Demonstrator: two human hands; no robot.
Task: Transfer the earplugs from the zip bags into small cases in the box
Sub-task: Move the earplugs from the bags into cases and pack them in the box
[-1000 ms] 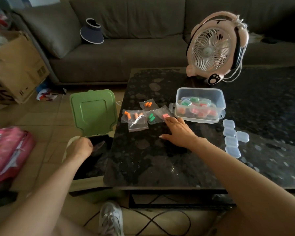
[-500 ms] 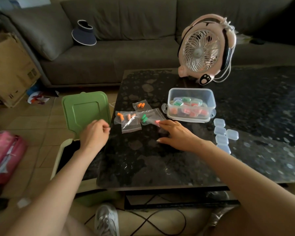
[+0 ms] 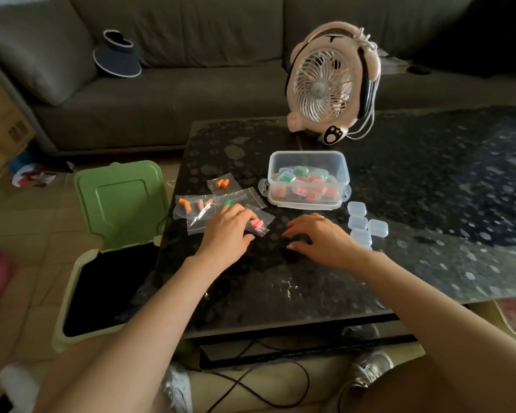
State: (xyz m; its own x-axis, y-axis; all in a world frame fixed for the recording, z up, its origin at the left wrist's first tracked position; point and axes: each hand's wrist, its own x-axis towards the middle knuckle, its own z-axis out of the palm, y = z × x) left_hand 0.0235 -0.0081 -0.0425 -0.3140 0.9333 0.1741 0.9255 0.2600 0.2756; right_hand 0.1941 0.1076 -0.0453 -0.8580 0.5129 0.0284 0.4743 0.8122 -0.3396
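Several small zip bags lie on the black table: one with orange earplugs (image 3: 222,183), one with orange and pink plugs (image 3: 191,205), one with green plugs (image 3: 228,201). My left hand (image 3: 227,234) pinches the edge of the zip bag of pink earplugs (image 3: 258,225), fingers on top and thumb below. To its right my right hand (image 3: 319,236) rests on the table with fingers spread, holding nothing. A clear plastic box (image 3: 307,155) behind the hands holds several filled small cases. Several empty clear cases (image 3: 367,225) lie right of my right hand.
A pink desk fan (image 3: 325,84) stands behind the box. A green bin (image 3: 72,293) with its lid (image 3: 119,201) raised sits on the floor against the table's left edge. A grey sofa (image 3: 191,84) with a visor hat (image 3: 116,55) runs along the back. Cables lie under the table.
My left hand rose from the bin onto the table and took the pink-earplug bag. My right hand let that bag go and drew back to the right.
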